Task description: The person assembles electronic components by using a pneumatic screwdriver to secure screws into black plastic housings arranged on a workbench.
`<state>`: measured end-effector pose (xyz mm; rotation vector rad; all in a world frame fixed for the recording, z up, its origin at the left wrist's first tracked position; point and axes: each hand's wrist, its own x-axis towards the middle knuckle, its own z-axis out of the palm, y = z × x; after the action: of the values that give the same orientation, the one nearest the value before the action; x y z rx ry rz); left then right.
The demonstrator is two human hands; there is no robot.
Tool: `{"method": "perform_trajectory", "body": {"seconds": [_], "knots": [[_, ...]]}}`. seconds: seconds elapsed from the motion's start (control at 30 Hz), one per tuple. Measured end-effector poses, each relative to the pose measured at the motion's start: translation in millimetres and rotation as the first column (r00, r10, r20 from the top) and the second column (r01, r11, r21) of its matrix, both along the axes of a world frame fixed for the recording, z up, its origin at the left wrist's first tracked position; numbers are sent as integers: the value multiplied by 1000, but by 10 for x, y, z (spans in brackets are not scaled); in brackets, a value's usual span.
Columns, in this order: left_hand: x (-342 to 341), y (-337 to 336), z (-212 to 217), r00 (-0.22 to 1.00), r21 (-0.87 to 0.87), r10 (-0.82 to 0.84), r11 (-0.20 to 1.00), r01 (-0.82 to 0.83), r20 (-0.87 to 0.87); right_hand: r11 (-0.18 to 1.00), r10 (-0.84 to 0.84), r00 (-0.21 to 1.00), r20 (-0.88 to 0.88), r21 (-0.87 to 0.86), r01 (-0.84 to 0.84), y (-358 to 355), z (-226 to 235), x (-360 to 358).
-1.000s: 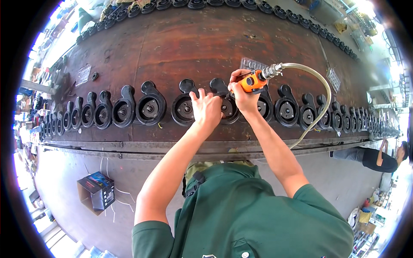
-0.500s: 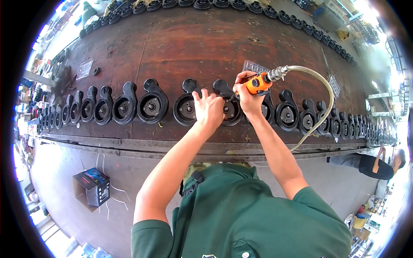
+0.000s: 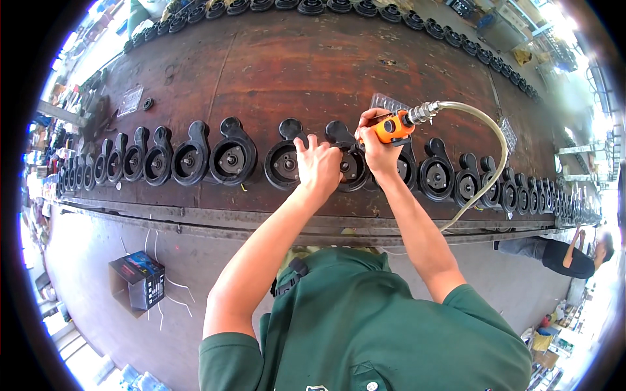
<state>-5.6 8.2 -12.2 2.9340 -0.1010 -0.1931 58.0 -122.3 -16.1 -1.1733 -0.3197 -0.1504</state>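
Observation:
A row of black round housings, each with a rounded arm sticking out at the far side, stands along the bench's near edge. My left hand [image 3: 319, 166] lies over one housing [image 3: 351, 171] near the middle. Its thumb and forefinger are drawn together at the housing's centre, while other fingers lift away; whatever they pinch is hidden. In my right hand [image 3: 380, 151] is an orange air tool [image 3: 394, 128], gripped with its front end toward that same housing. The tool's tip cannot be made out. Left of my left hand is another housing [image 3: 283, 165], partly covered by it.
A pale air hose [image 3: 493, 133] arcs from the tool down over the right-hand housings. Clear plastic trays [image 3: 389, 102] and a small black ring [image 3: 148, 103] lie farther back on the brown bench [image 3: 280, 72]. An open box [image 3: 138, 283] sits on the floor; another person [image 3: 566, 255] is at right.
The view has shifted very slightly. Both hands and the air tool keep their places at the same housing.

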Motion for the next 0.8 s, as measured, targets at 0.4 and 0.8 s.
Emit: {"method": "perform_trajectory", "body": {"seconds": [0.4,0.8], "knots": [[10,7,43,999,15,6,1000,-5,-41,1000,-17,1000,-15,24,18,0,11,-24],[10,-1,42,999,6,6,1000,-6,-47,1000,-21,1000,-17,12,21,-3,30,-16]]}}
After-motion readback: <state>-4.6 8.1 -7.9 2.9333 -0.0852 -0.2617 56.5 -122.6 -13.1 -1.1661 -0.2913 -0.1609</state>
